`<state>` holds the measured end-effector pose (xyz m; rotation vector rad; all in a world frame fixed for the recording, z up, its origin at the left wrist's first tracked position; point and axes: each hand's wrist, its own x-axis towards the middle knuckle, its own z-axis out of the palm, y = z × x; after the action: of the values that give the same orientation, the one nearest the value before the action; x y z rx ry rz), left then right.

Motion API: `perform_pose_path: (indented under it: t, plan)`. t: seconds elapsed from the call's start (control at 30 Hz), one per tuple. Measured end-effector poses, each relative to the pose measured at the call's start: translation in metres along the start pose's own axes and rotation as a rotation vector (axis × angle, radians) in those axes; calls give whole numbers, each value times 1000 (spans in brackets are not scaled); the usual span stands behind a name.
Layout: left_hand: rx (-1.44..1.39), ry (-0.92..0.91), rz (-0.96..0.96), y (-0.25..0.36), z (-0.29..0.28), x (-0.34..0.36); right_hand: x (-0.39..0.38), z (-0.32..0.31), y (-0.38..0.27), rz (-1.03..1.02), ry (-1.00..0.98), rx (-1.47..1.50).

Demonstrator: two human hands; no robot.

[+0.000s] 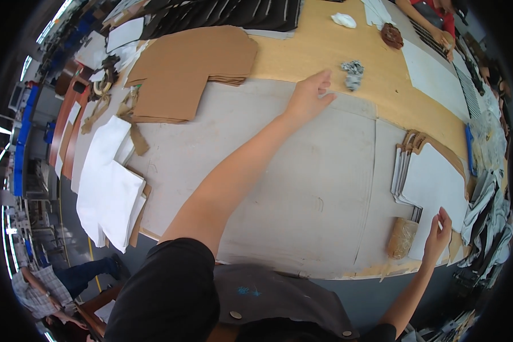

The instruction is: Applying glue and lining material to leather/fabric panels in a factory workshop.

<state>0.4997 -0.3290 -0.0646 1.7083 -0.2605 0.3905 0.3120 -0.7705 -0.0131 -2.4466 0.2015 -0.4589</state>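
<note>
My left hand [309, 96] reaches over the far edge of a grey board [279, 211], fingers loosely curved and apart, holding nothing, just left of a small crumpled grey cloth [352, 74]. My right hand [437, 233] is open over a stack of white pattern pieces with brown backing [433, 176], right of a brown tape-wrapped block [400, 239]; whether its fingertips touch the pieces I cannot tell. A stack of brown cardboard pieces [176, 68] lies at the upper left, and folded white pieces [105, 188] lie at the left edge.
Dark striped fabric [222, 14], a white wad [343, 20] and a brown bundle [392, 35] lie on the yellow table [313, 45]. A co-worker's arm [422, 20] is at top right; another person [51, 288] is at lower left. Grey cloth [481, 222] lies at right.
</note>
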Motion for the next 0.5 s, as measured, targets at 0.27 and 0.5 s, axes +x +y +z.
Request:
perform_pose_path:
  t: [0.27,0.5]
  plan:
    - [1211,380,26,20,-178,-84,-55,10,-53,206,-242,-194]
    - [820,371,-259,12,-248,-88,-62,31,-73,218,-276,-235]
